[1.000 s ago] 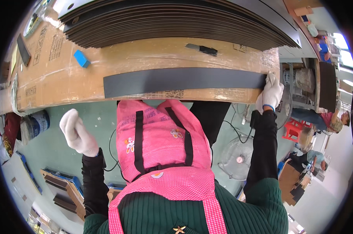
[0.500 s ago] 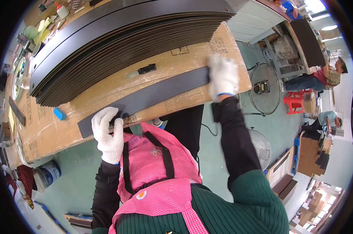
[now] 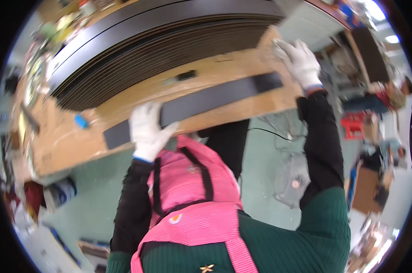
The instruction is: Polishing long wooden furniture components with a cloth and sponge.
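Observation:
A long, flat dark grey panel [image 3: 206,96] lies along the near side of the cardboard-covered table [image 3: 55,150]. My left hand [image 3: 147,127], in a white knit glove, rests on the panel toward its left end, fingers lying flat and thumb stretched out to the right. Beyond the panel's right end is my right hand [image 3: 300,63], gloved too and off the panel, near the table's right edge. Its fingers are slightly bent and apart, and I see nothing in them. Behind the panel stands a tall stack of similar dark panels [image 3: 169,54].
A small black object [image 3: 186,75] lies between panel and stack, and a blue block [image 3: 81,121] sits to the left. Clutter fills the table's far left. A floor fan [image 3: 293,182] and red stool [image 3: 353,125] stand to the right, near a person [image 3: 388,100].
My right hand has left the panel's right end and moved right and away. My left hand has gone from a curled grip at the near edge to lying flatter on top. The view has shifted.

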The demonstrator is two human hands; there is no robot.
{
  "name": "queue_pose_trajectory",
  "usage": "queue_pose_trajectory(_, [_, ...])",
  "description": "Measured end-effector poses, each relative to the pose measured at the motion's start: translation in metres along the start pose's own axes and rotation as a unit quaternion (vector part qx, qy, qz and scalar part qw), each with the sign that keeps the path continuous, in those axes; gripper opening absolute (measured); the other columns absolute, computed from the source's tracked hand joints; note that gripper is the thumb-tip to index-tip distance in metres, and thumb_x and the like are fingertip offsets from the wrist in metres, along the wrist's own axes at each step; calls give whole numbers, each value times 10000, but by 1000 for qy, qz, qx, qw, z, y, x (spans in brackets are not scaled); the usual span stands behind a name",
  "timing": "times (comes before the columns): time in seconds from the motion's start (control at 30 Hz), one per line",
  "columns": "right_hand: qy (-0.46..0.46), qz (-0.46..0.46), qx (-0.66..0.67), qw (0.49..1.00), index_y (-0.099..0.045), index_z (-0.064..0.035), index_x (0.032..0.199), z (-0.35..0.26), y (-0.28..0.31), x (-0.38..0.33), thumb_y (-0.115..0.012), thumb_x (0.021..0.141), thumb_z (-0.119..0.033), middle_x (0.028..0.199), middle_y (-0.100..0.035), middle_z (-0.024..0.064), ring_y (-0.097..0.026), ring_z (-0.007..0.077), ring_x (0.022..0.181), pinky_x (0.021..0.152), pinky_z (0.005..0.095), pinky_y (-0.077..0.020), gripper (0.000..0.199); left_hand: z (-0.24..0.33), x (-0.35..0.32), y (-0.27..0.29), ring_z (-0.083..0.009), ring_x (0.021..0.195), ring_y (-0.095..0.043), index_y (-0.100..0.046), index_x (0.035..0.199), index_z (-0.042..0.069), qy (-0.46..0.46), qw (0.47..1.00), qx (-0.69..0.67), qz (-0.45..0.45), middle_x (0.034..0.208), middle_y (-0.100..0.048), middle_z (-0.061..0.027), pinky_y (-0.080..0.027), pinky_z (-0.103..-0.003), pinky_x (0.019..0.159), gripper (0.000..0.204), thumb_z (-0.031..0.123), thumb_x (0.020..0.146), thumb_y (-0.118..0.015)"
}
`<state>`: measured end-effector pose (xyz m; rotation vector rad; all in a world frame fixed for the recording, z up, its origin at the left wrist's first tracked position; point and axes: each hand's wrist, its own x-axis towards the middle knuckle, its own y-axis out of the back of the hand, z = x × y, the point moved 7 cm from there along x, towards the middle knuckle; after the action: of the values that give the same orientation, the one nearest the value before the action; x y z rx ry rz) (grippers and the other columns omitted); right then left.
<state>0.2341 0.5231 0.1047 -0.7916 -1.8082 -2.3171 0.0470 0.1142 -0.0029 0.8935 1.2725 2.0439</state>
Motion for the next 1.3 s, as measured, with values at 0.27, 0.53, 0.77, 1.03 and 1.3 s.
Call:
queue_pose_trajectory(0.27, [216,23,74,973,-699,-172,1360,-175,-20,32,-803,866,-301,1387,-642,122,-606,379,1254,1050,490,-494,522,-4,-11,2,-364,1198,-586,-684,1275,102,-21,994,-103,-19,1215,-652,-126,-461,-509,1052,702,481,714,-871])
queue_pose_trajectory(0.53, [215,-252,-10,944,-668,-111,1245,-275,-6,66,-744,829,-189,1266,-632,114,-596,356,1192,1014,524,-476,430,-1,-13,-3,-363,1288,-561,-645,1286,71,-27,995,-96,-5,1244,-633,-130,-393,-501,1198,710,542,781,-811])
queue_pose_trajectory(0.77, [378,-168,146,899,-704,-118,1130,-429,37,98,-684,895,-122,1002,-688,90,-687,312,960,820,426,-550,236,-2,-21,-4,-420,1246,-574,-644,1290,23,-29,988,-124,93,1270,-625,-223,-464,-504,1123,742,549,791,-801])
queue_pose_trajectory(1.03, [414,-118,162,888,-599,-128,1179,-541,-1,144,-598,920,-107,1062,-636,125,-688,327,851,720,464,-551,260,-8,-22,-27,-399,903,-724,-748,1066,72,16,950,-300,89,985,-714,-200,-604,-485,764,498,489,800,-808])
queue_pose_trajectory(1.3, [503,-22,34,863,-580,-189,1376,-632,-55,137,-629,923,-90,1656,-429,165,-671,240,801,618,380,-606,466,-4,-25,-11,-324,852,-716,-732,832,69,-51,979,-163,107,844,-706,-118,-572,-435,691,494,562,862,-732])
